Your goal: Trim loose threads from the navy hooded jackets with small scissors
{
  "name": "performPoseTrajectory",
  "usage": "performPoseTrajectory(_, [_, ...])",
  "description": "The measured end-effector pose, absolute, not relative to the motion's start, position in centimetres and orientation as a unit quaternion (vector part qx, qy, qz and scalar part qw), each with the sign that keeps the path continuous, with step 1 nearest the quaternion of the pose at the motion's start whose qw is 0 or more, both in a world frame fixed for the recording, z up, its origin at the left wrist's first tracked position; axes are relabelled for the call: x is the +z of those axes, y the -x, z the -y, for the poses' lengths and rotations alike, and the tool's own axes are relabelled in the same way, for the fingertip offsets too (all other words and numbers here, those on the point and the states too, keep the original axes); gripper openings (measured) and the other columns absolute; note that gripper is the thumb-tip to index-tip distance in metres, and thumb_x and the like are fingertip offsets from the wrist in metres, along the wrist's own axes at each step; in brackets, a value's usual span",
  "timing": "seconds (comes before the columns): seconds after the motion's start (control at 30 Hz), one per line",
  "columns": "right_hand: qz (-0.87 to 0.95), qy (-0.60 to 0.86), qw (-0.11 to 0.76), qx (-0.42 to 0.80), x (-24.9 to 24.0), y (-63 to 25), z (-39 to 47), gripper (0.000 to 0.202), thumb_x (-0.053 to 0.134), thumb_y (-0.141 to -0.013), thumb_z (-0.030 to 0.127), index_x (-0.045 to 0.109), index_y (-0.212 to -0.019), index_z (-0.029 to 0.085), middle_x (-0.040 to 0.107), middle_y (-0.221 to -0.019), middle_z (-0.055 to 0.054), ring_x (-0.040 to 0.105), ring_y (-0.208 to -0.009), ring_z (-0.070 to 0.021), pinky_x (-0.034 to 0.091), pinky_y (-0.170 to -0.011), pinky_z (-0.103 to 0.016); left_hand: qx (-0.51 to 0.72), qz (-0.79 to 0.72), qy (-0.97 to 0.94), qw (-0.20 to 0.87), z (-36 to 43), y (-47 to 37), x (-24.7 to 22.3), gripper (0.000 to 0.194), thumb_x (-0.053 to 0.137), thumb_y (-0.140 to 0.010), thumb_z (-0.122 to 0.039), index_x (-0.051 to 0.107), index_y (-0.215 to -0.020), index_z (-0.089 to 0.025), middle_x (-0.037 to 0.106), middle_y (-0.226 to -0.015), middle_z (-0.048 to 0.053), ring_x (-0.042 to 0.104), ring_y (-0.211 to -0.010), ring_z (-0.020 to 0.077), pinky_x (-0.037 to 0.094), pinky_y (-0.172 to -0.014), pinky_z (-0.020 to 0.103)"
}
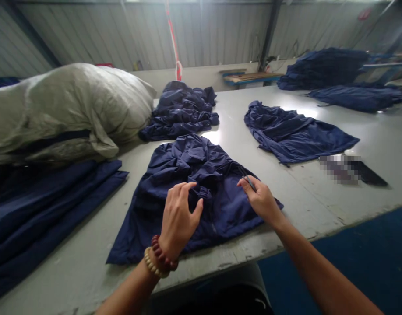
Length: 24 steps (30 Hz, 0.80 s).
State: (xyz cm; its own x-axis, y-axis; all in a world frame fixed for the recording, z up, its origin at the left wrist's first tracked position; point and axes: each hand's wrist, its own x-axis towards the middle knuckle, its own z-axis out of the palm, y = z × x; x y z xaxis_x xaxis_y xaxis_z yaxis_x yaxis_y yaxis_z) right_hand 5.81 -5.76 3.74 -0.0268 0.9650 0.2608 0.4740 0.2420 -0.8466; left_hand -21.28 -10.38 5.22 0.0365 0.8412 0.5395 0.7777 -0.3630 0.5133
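Observation:
A navy blue garment (194, 210), gathered and crumpled at its far end, lies on the table in front of me. My left hand (181, 214) is over its middle, fingers curved and thumb apart, with a bunched piece of the fabric just beyond the fingertips. I cannot tell whether they touch it. Two beaded bracelets, one dark red and one pale, circle that wrist. Above the garment's right side, my right hand (262, 201) is closed around small dark thread snips (248, 179), their slim points aimed away from me and to the left.
Folded navy fabric (56, 210) lies at left below a big pale cloth bundle (72, 96). Beyond are a crumpled navy pile (188, 107) and another navy garment (296, 133). A dark flat item (368, 170) is at right, partly pixelated. More navy stacks (326, 68) stand far right.

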Motion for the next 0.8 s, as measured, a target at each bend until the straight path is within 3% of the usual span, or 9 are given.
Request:
performPoseTrajectory(0.07, [0.68,0.486,0.417,0.357,3.6,-2.5,5.5,0.035,0.071,-0.096,0.052,0.075,-0.112,0.02,0.076,-0.095,-0.005,0.068,-0.08,-0.0191,0.053,-0.075,-0.03,0.409,-0.589,-0.687,0.115,10.7,24.2,4.3,0.029,0.069,-0.096,-0.029,0.066,-0.125,-0.022,0.071,-0.113,0.009,0.068,-0.108,0.0282,0.056,-0.1,0.047])
performPoseTrajectory(0.13, [0.7,0.42,0.38,0.435,3.0,0.0,5.0,0.048,0.079,-0.09,0.045,0.072,-0.131,0.022,0.077,-0.119,-0.008,0.072,-0.097,-0.0215,0.057,-0.086,-0.033,0.4,-0.571,-0.682,0.222,10.8,25.7,3.3,0.023,0.069,-0.097,-0.03,0.069,-0.119,-0.023,0.074,-0.105,0.006,0.071,-0.098,0.0238,0.058,-0.092,0.041])
performPoseTrajectory(0.23, [0.727,0.357,0.309,0.499,2.2,1.8,3.7,0.058,0.082,-0.086,0.037,0.07,-0.141,0.022,0.072,-0.137,-0.01,0.07,-0.117,-0.0255,0.056,-0.101,-0.039,0.375,-0.53,-0.704,0.288,10.6,25.6,2.1,0.033,0.077,-0.091,-0.031,0.07,-0.123,-0.024,0.076,-0.114,0.007,0.072,-0.106,0.0244,0.057,-0.097,0.039])
performPoseTrajectory(0.3, [0.731,0.353,0.289,0.507,2.0,2.3,3.0,0.055,0.084,-0.083,0.037,0.074,-0.134,0.021,0.075,-0.132,-0.01,0.071,-0.114,-0.0265,0.056,-0.1,-0.04,0.36,-0.527,-0.72,0.271,10.3,24.8,1.6,0.04,0.082,-0.086,-0.03,0.071,-0.123,-0.023,0.075,-0.12,0.009,0.071,-0.111,0.0271,0.056,-0.099,0.04])
performPoseTrajectory(0.37, [0.728,0.364,0.299,0.499,2.2,2.4,2.6,0.047,0.088,-0.08,0.039,0.078,-0.121,0.019,0.078,-0.116,-0.008,0.071,-0.103,-0.0248,0.057,-0.092,-0.036,0.354,-0.538,-0.721,0.255,9.8,23.9,1.5,0.029,0.081,-0.085,-0.027,0.073,-0.112,-0.022,0.076,-0.112,0.008,0.071,-0.105,0.0267,0.056,-0.095,0.038])
performPoseTrajectory(0.43, [0.714,0.38,0.32,0.494,2.7,2.3,2.8,0.043,0.091,-0.077,0.042,0.079,-0.111,0.018,0.076,-0.098,-0.004,0.068,-0.086,-0.0195,0.055,-0.078,-0.029,0.378,-0.538,-0.7,0.278,9.5,23.3,1.8,0.012,0.076,-0.087,-0.024,0.071,-0.098,-0.022,0.074,-0.099,0.005,0.07,-0.093,0.0226,0.055,-0.088,0.034])
performPoseTrajectory(0.5, [0.669,0.402,0.341,0.524,3.2,2.2,3.3,0.05,0.092,-0.076,0.046,0.078,-0.115,0.019,0.066,-0.077,0.002,0.056,-0.063,-0.0123,0.046,-0.057,-0.023,0.43,-0.495,-0.664,0.36,9.2,23.2,2.5,0.006,0.071,-0.089,-0.024,0.066,-0.092,-0.021,0.071,-0.091,0.002,0.067,-0.086,0.0185,0.054,-0.083,0.03])
performPoseTrajectory(0.63, [0.522,0.4,0.388,0.646,3.5,1.9,4.6,0.068,0.09,-0.078,0.055,0.069,-0.132,0.02,0.035,-0.06,0.012,0.025,-0.046,-0.0056,0.023,-0.041,-0.019,0.519,-0.348,-0.552,0.552,9.0,23.8,3.9,0.025,0.078,-0.085,-0.034,0.057,-0.091,-0.02,0.065,-0.09,0.001,0.062,-0.085,0.015,0.052,-0.082,0.026])
performPoseTrajectory(0.8, [0.456,0.334,0.42,0.71,3.5,2.1,5.8,0.058,0.092,-0.072,0.06,0.069,-0.107,0.02,0.031,-0.059,0.012,0.02,-0.047,-0.0049,0.022,-0.038,-0.017,0.558,-0.308,-0.493,0.593,8.8,24.7,4.3,0.043,0.089,-0.079,-0.044,0.055,-0.089,-0.019,0.061,-0.085,0.0,0.057,-0.079,0.0123,0.049,-0.075,0.024])
